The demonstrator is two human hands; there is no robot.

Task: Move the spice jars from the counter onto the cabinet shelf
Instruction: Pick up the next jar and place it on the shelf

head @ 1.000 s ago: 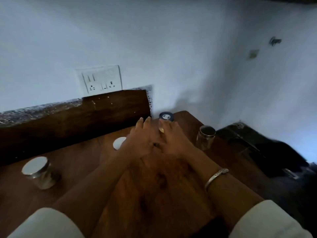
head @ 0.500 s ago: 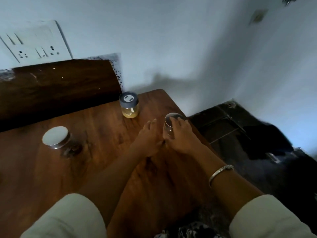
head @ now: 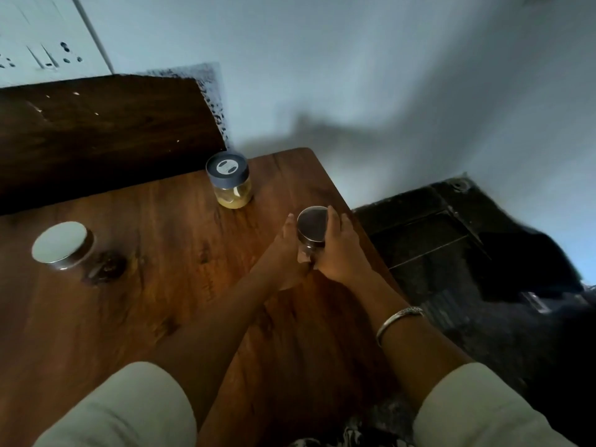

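A small jar with a dark metal lid [head: 312,224] is near the right edge of the wooden counter [head: 161,304]. My left hand [head: 285,253] and my right hand [head: 338,250] both wrap around it from either side. A jar with a grey-blue lid and yellow contents [head: 229,180] stands farther back, apart from my hands. A third jar with a white lid [head: 61,245] stands at the left of the counter. The cabinet shelf is not in view.
A dark wooden backboard [head: 103,130] rises behind the counter, with a white socket plate [head: 48,40] on the wall above it. To the right, below the counter's edge, lies a dark floor [head: 451,253]. A metal bangle [head: 398,319] sits on my right wrist.
My hands moved from the grey-lidded jar rightward to the dark-lidded jar and closed around it. The view shifted right and down.
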